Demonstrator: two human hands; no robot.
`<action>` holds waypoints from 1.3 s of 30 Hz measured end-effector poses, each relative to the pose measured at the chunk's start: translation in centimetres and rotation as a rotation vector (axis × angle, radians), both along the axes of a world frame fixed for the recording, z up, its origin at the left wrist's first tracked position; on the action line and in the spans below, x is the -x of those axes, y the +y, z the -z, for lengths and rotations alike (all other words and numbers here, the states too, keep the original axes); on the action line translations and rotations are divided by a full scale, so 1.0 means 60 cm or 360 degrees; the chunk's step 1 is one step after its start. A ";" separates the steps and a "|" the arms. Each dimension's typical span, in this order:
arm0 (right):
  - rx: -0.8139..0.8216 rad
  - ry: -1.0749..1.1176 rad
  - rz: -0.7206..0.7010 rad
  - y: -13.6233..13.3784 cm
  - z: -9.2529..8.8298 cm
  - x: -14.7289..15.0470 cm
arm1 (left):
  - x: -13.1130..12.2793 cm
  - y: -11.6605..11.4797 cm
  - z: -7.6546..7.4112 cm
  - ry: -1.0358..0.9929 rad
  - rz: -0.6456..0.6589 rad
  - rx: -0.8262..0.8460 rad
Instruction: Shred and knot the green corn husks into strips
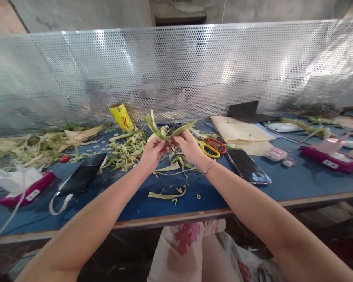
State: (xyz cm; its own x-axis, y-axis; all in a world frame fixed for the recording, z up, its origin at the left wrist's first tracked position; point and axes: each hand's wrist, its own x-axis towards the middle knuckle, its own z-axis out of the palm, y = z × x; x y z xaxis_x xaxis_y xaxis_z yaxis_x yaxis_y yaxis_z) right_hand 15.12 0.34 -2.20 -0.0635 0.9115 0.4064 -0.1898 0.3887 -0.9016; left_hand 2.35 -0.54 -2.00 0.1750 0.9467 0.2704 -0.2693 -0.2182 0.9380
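Observation:
Above the middle of the blue table (194, 203), both hands meet at a bunch of green corn husk strips (181, 129). My left hand (156, 152) pinches the bunch from the left, thumb on top. From the right, my right hand (188, 145) closes its fingers on the same strips. Leaf ends stick up and out to both sides; the spot between the fingertips is partly hidden. Just left of the hands lies a pile of curled green husk pieces (126, 150). Scissors with yellow and red handles (210, 150) lie close to my right hand.
A yellow can-like tube (122, 116) stands tilted behind the pile. Phones lie at left (84, 174) and right (248, 166). Purple-based power strips (32, 192) sit at the sides, the left one trailing a white cable. A perforated metal screen (188, 70) closes off the table's back.

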 end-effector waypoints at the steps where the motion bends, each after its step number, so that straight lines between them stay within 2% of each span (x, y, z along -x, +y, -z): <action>1: 0.0010 0.0028 -0.0003 0.000 0.001 0.000 | 0.000 0.001 0.000 -0.0035 0.0009 0.0023; 6: 0.0007 0.0098 -0.0063 0.001 0.004 0.003 | -0.001 0.004 0.002 -0.0114 0.0027 0.0096; 9: -0.0045 0.0056 -0.0010 0.007 0.007 0.002 | 0.000 0.004 0.002 -0.0025 -0.0060 0.0018; 11: -0.0099 0.0026 0.0171 0.012 0.009 -0.005 | 0.002 0.004 0.000 0.0189 -0.0200 -0.0112; 15: -0.0267 -0.0060 0.0731 0.011 0.001 -0.027 | 0.008 0.005 -0.002 0.0713 -0.0494 -0.0368; 17: -0.0439 -0.0216 0.0844 0.003 -0.007 -0.034 | 0.009 0.007 -0.001 0.0848 -0.0548 -0.0439; 19: -0.0587 -0.0385 0.0757 -0.006 -0.012 -0.033 | 0.009 0.008 0.000 0.0920 -0.0563 -0.0479; 21: -0.0619 -0.0487 0.0602 -0.012 -0.013 -0.026 | 0.009 0.007 0.001 0.0976 -0.0580 -0.0518; 24: -0.0545 -0.0554 0.0451 -0.014 -0.011 -0.014 | 0.007 0.003 -0.001 0.1027 -0.0618 -0.0561; 30: -0.0362 -0.0551 0.0375 -0.009 -0.010 -0.017 | 0.006 0.000 -0.006 0.0941 -0.0671 -0.0524; 34: -0.0373 -0.0553 0.0340 -0.001 -0.002 -0.020 | 0.007 0.003 -0.002 0.0841 -0.0548 -0.0404; 39: -0.0425 -0.0501 0.0249 0.006 0.012 -0.015 | 0.004 0.002 0.001 0.0473 -0.0301 -0.0147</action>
